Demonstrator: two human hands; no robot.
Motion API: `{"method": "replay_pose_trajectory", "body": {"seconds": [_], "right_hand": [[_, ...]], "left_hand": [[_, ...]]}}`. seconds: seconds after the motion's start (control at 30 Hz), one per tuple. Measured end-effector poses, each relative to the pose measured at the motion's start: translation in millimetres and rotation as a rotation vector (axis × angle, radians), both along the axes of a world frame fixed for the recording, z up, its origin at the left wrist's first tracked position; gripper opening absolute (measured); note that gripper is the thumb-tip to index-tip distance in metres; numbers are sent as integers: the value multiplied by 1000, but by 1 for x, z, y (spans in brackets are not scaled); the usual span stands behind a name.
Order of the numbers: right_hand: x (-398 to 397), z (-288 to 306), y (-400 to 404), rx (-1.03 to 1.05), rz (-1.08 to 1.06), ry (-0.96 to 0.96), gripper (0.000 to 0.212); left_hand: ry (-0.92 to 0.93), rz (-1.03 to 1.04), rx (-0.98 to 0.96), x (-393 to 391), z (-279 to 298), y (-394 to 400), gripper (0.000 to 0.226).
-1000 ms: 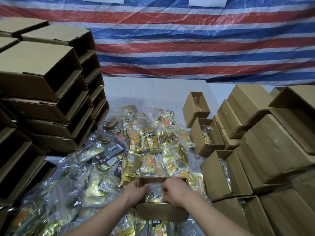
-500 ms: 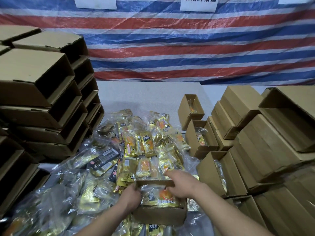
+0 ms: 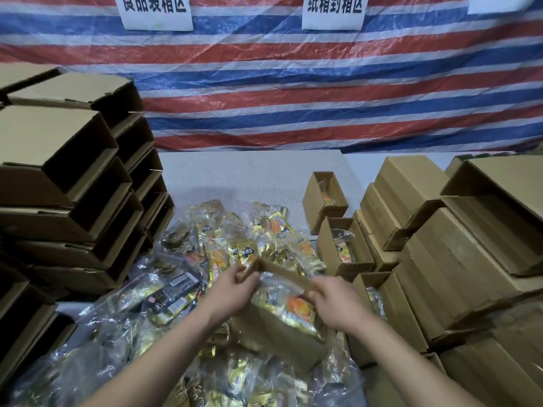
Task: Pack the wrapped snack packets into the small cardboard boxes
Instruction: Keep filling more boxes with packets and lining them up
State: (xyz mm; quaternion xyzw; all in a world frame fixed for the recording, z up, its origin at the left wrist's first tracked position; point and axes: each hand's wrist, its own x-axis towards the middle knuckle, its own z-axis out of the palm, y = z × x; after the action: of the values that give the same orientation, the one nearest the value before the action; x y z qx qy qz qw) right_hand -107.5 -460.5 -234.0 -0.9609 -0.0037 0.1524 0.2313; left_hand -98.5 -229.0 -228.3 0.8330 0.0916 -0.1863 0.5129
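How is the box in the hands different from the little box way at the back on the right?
The held box is lifted and tilted over the packet pile, gripped by the left hand and right hand; the far box stands on the table, touched by nobody. The held box's packet fills its opening, gold and orange showing; the far box's packet sits deep, only partly seen. Both are small, brown, open cardboard boxes.
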Motion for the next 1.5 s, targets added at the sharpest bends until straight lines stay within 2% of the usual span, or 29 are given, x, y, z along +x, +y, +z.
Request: {"method": "replay_pose_trajectory", "body": {"seconds": [0.07, 0.13, 0.2, 0.27, 0.43, 0.5, 0.63, 0.87, 0.93, 1.07, 1.23, 1.37, 1.5], "right_hand": [[14, 13, -8, 33, -130, -80, 9], [30, 24, -14, 92, -279, -152, 10], [47, 33, -17, 119, -410, -207, 15], [64, 41, -18, 116, -503, -242, 17], [108, 56, -26, 92, -552, -229, 25], [127, 64, -34, 89, -544, -215, 31], [174, 80, -54, 114, -519, -218, 34], [254, 98, -90, 178, -531, -269, 22], [274, 99, -100, 198, -547, -282, 21], [300, 89, -115, 231, -599, -289, 19], [314, 68, -123, 281, -609, -260, 20], [330, 53, -130, 266, -625, -254, 21], [339, 44, -135, 278, -632, -243, 21]], "left_hand": [[-110, 134, -71, 12, 19, -13, 74], [-113, 188, -176, 21, 33, -33, 97], [-32, 115, -309, 29, 45, -61, 104], [26, 43, -340, 40, 50, -91, 105], [28, 21, -170, 88, 61, -137, 66], [20, -24, -147, 112, 69, -145, 40], [37, -58, -132, 173, 73, -163, 47], [20, -106, -209, 260, 95, -201, 23], [15, -126, -208, 280, 98, -212, 27], [45, -150, -196, 306, 91, -228, 34], [84, -150, -175, 321, 70, -235, 27], [116, -146, -154, 333, 56, -246, 40], [127, -148, -144, 345, 51, -249, 38]]}}
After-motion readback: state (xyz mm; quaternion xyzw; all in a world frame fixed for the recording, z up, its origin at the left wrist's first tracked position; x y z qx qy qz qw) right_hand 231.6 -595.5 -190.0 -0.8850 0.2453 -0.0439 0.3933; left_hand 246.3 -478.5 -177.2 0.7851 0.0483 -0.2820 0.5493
